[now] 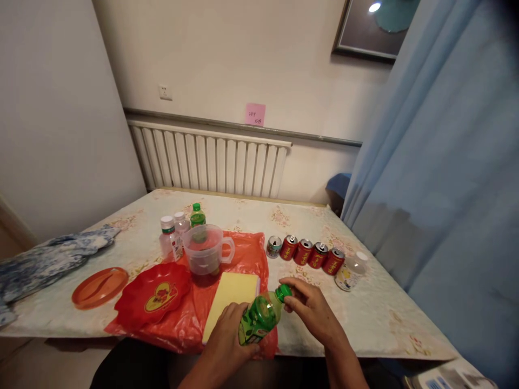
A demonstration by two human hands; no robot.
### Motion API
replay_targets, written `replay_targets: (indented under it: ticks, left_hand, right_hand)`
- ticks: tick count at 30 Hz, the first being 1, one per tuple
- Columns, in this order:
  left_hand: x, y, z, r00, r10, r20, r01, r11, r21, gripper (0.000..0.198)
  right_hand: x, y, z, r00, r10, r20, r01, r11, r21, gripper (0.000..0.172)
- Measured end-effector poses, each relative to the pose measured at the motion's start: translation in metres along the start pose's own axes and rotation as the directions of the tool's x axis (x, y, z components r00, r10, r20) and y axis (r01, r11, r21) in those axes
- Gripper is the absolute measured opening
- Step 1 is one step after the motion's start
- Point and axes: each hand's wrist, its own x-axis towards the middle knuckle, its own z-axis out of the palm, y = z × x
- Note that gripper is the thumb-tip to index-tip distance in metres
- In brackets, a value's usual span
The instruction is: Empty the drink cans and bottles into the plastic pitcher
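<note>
A green-labelled plastic bottle [261,319] is tilted to the right over the front edge of the table. My left hand [229,337] is wrapped round its lower body. The fingers of my right hand [310,308] pinch the green bottle cap [283,293], which sits at the bottle's neck; whether it is screwed tight I cannot tell. Under the bottle lies a yellow notepad [231,297] on a red plastic bag [247,254]. Behind it stands a clear plastic measuring jug [205,254] with its handle to the right.
Several red cans [303,253] and a pale can [274,247] stand in a row; a clear bottle [351,272] is beside them. At left are a red scalloped tray [178,286], an orange lid [100,288], white-capped bottles [169,240], another green bottle [198,216] and a patterned cloth [57,259].
</note>
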Motion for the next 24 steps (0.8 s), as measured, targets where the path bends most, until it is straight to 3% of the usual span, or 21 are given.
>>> replay_targets:
  ticks: [19,24]
  left_hand:
    - [-0.005,0.019,-0.015,0.976,-0.045,0.215,0.067,0.993,-0.098,0.054]
    - [-0.005,0.016,-0.014,0.974,-0.036,0.225,0.069,0.988,-0.141,0.05]
  right_hand:
    - [0.006,0.011,0.0,0.997,0.078,0.011,-0.078,0.987,0.14,0.031]
    - [0.007,0.017,0.002,0.997,0.074,0.006,-0.074,0.983,0.167,0.03]
